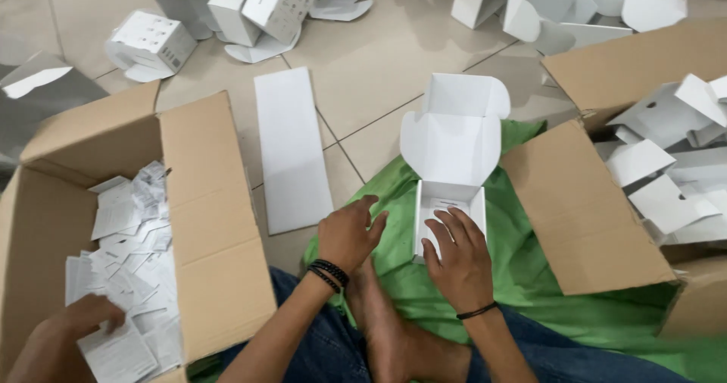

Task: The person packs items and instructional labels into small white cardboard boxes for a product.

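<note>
At 8 o'clock, a cardboard box [212, 224] stands open on the tiled floor [379, 65], filled with loose white paper leaflets [129, 254]. Another person's hand [72, 326] rests on those leaflets at the lower left corner. At 11 o'clock lie several folded white cartons [227, 12]. A flat white card strip [291, 148] lies on the floor just right of the box flap. At centre, the left hand [348, 231], wearing black wristbands, hovers spread and empty over a green cloth [530, 277], just beside a small open white box [450, 201]. The right hand [454, 258] lies on that box's front edge, fingers spread wide and reaching into its opening, grasping nothing visible. The box stands on the cloth, lid raised toward 12 o'clock. At 3 o'clock, a second cardboard box [583, 216] holds more white cartons [666, 163].
</note>
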